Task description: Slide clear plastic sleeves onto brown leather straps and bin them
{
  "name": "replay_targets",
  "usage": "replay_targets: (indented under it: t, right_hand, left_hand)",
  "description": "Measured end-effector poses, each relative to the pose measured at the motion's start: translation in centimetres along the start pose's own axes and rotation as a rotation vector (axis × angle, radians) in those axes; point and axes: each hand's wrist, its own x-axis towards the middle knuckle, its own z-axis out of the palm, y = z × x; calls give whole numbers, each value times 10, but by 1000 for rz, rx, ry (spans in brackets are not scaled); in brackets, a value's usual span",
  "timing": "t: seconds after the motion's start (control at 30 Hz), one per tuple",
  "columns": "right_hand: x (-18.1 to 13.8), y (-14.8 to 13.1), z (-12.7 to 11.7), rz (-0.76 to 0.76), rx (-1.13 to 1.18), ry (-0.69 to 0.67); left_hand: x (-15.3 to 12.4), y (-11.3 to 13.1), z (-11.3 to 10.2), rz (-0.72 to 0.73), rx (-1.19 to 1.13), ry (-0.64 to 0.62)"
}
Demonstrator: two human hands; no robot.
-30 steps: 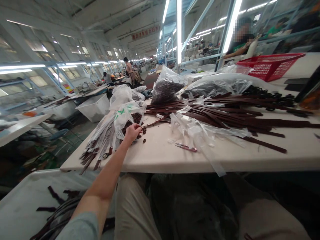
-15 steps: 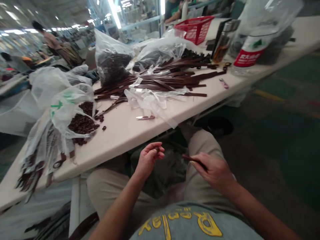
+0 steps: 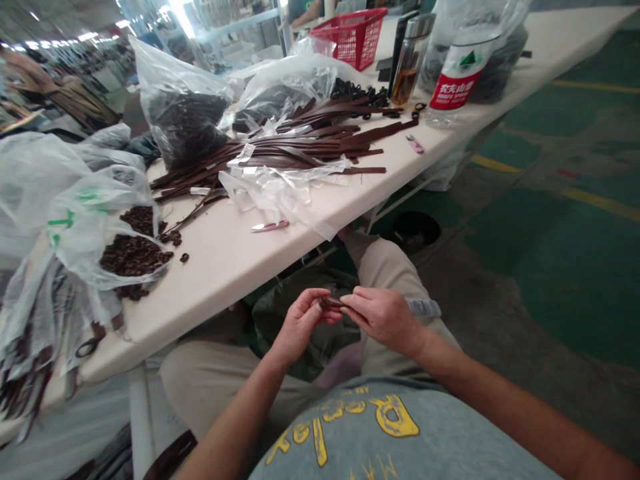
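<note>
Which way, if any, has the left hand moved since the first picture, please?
Yes: the left hand has drawn back from over the table, past its near edge.

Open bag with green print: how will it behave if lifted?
The bag will probably sag, its film being see-through and crinkled. It would likely spill: the mouth gapes, and brown pieces lie loose on the table beside it.

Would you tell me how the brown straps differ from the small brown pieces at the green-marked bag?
The brown straps are long and flat, whereas the small brown pieces are short and chunky. The straps lie bundled across the table, while the pieces are heaped in the open bag, some spilled out. Both are dark brown.
</note>
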Motion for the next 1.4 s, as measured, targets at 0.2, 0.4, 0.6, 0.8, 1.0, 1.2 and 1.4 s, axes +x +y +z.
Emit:
replay_targets:
  t: [0.2, 0.4, 0.6, 0.8, 1.0, 1.2, 1.4]
  right_hand:
    - [-1, -1, -2, -33, 14, -3]
    - [-4, 3, 0, -16, 157, -29]
    - [-7, 3, 3, 47, 352, -18]
    - [-6, -4, 13, 97, 543, -4]
    - [-2, -2, 13, 119, 519, -10]
    - [-13, 6, 4, 115, 186, -155]
    - [-19, 3, 2, 146, 35, -309]
  left_hand:
    - [3, 1, -1, -45, 38, 28]
    - [0, 9, -4, -82, 136, -18]
    - [-5, 13, -4, -45, 195, -72]
    - [-1, -3, 0, -30, 184, -69]
    - [-2, -6, 2, 41, 188, -6]
    - [-1, 2, -4, 54, 250, 16]
    - [-3, 5, -5, 28, 285, 6]
